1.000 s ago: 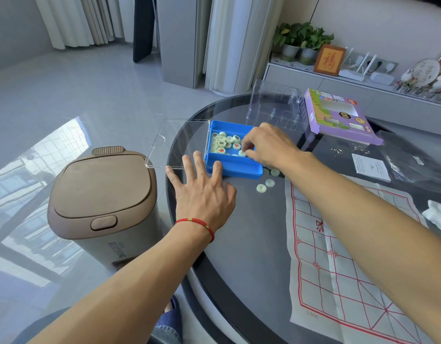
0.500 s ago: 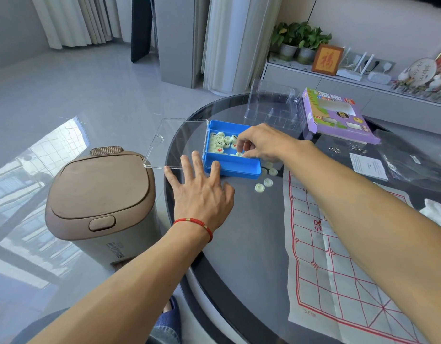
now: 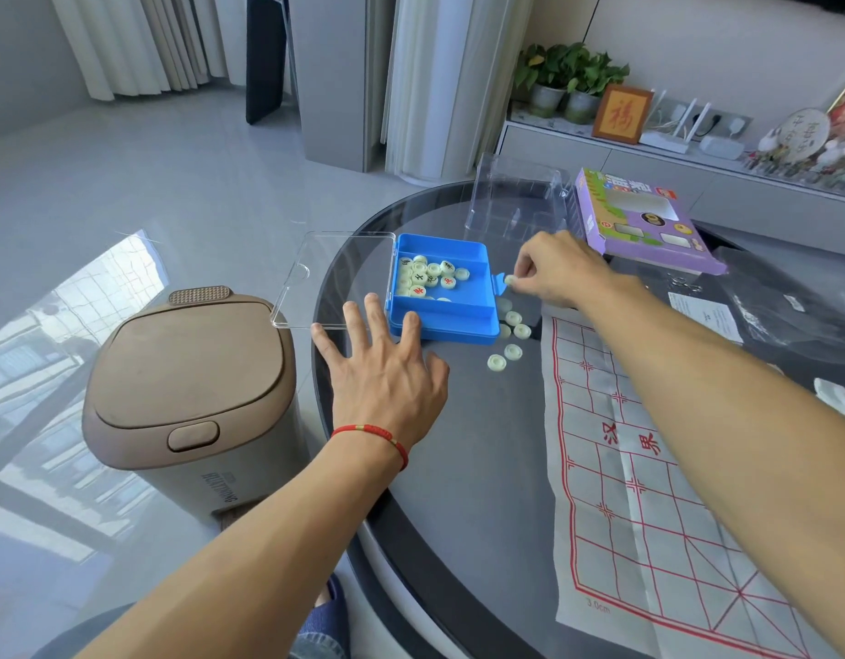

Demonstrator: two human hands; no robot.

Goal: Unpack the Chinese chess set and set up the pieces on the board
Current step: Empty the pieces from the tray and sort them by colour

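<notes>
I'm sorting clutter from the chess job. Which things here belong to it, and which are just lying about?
Belong: blue box, pieces in it, pieces on the table, paper board, piece pinched in right hand, left hand steadying box.

Lying about: purple carton, clear tray, bin, leaflet.

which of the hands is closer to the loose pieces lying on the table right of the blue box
Right. The right hand hangs just beyond the loose pieces, pinching one piece. The left hand rests flat against the blue box, further off to their left.

The paper board [image 3: 649, 492] runs off the bottom edge; piece [image 3: 509, 279] characters seem unreadable.
</notes>
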